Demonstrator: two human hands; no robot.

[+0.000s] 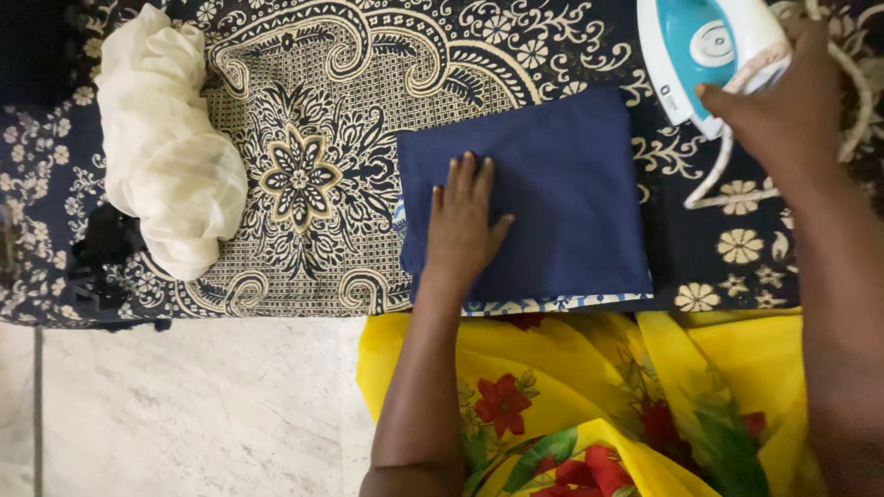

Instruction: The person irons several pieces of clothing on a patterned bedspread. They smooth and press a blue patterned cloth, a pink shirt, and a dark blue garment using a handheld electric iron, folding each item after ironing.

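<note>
On the patterned bedspread (313, 92), a folded navy cloth (562, 184) is lying near the centre, and the left hand (460, 225) is pressing flat on its left half, fingers spread and pointing toward twelve o'clock. At about two o'clock from the cloth, the right hand (783, 110) is gripping the handle of a white-and-teal iron (704, 46), just beyond the cloth's upper right corner. At nine o'clock, a crumpled cream cloth (161, 147) is lying well apart.

Even soft daylight, faint shadows, sharp centre, slight blur at right edge, no glare
</note>
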